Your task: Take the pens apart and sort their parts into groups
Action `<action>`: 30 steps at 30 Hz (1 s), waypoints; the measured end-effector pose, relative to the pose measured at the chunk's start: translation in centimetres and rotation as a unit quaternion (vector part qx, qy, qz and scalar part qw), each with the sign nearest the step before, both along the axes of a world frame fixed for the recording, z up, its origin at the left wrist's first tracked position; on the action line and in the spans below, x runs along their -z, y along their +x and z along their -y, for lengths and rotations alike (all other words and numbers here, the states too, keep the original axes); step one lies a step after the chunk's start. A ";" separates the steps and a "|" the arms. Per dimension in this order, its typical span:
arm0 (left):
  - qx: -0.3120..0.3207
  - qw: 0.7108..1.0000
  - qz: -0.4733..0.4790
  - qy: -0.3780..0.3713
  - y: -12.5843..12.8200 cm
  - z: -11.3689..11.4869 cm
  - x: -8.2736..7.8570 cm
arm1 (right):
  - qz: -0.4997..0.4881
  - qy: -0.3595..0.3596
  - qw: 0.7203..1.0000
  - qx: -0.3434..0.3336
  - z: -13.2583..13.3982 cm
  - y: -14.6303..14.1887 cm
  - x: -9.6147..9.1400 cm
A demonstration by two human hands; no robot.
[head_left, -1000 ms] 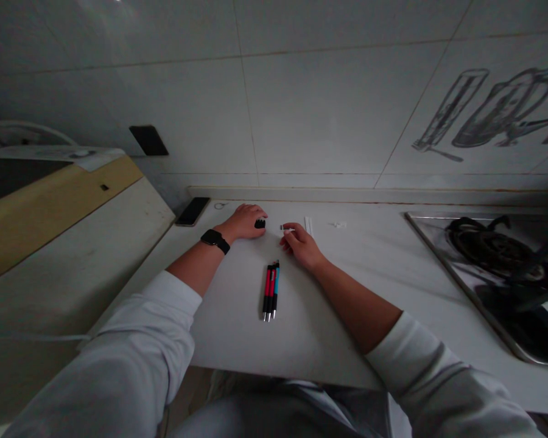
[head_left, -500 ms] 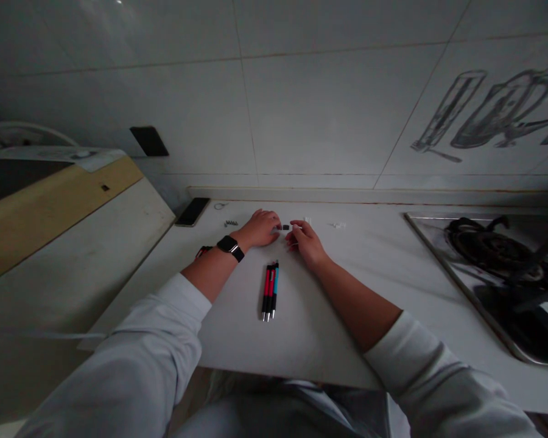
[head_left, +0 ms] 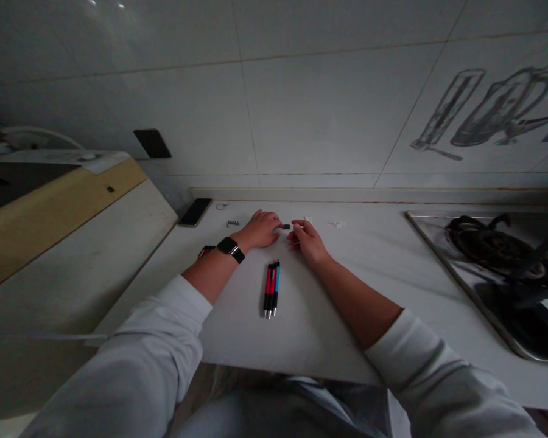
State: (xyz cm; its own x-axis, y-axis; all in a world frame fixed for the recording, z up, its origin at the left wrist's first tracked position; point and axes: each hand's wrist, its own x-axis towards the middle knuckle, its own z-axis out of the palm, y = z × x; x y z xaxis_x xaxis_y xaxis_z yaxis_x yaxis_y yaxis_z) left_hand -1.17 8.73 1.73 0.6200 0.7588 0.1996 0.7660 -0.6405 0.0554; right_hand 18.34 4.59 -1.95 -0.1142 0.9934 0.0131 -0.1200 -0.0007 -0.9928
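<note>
Over the white countertop (head_left: 237, 328) my two hands are close together. My left hand (head_left: 262, 229), with a black watch on its wrist, pinches a small dark piece (head_left: 286, 227) that sticks out from its fingertips toward the right. My right hand (head_left: 308, 242) has its fingers curled just beside that piece; a thin pale sliver shows at them, too small to name. Nearer me lie three click pens (head_left: 271, 289), two red and black, one blue and black. A red and black item (head_left: 205, 250) is partly hidden behind my left wrist.
Small metal parts, perhaps springs (head_left: 232, 223), and a thin ring (head_left: 221, 207) lie left of my hands. Small clear parts (head_left: 338, 224) lie to the right. A phone (head_left: 195, 212) rests at the back left; a gas stove (head_left: 484, 255) is at the right.
The dark piece shows slightly more clearly between my hands, and my right fingertips have shifted a little to the right. The pens lie as before; the view has moved slightly.
</note>
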 end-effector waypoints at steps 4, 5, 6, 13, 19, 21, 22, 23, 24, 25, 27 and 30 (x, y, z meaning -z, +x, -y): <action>-0.017 0.999 0.018 0.026 -0.3 1.2 -1.0 | 0.017 0.017 1.000 -0.004 0.2 0.1 -0.4; -0.023 0.999 0.032 0.036 -0.4 1.7 -1.4 | 0.030 0.024 0.999 -0.011 0.2 0.2 -0.5; -0.028 0.997 0.048 0.045 -0.4 2.2 -1.8 | 0.049 0.034 0.998 -0.018 0.3 0.3 -0.5; -0.087 0.970 0.229 0.014 -0.1 6.8 -2.5 | 0.321 0.191 0.918 -0.129 3.6 1.5 -1.3; -0.129 0.960 0.244 -0.036 -0.5 7.7 0.3 | 0.411 0.268 0.840 -0.233 6.6 1.5 -2.9; -0.128 0.961 0.240 -0.046 -0.9 7.6 0.7 | 0.441 0.277 0.818 -0.244 6.8 1.4 -3.4; -0.127 0.961 0.240 -0.049 -1.0 7.5 0.7 | 0.455 0.280 0.809 -0.246 6.9 1.4 -3.5; -0.128 0.961 0.239 -0.050 -1.1 7.5 0.7 | 0.467 0.282 0.801 -0.248 7.0 1.4 -3.6; -0.128 0.962 0.238 -0.050 -1.2 7.5 0.6 | 0.475 0.287 0.792 -0.253 7.0 1.4 -3.7; -0.128 0.962 0.235 -0.050 -1.2 7.5 0.5 | 0.480 0.294 0.784 -0.262 7.1 1.4 -3.7; -0.128 0.964 0.229 -0.047 -1.2 7.6 0.4 | 0.487 0.307 0.767 -0.282 7.2 1.4 -3.7; -0.120 0.967 0.222 -0.048 -1.1 7.8 0.4 | 0.526 0.297 0.755 -0.257 7.3 1.3 -3.6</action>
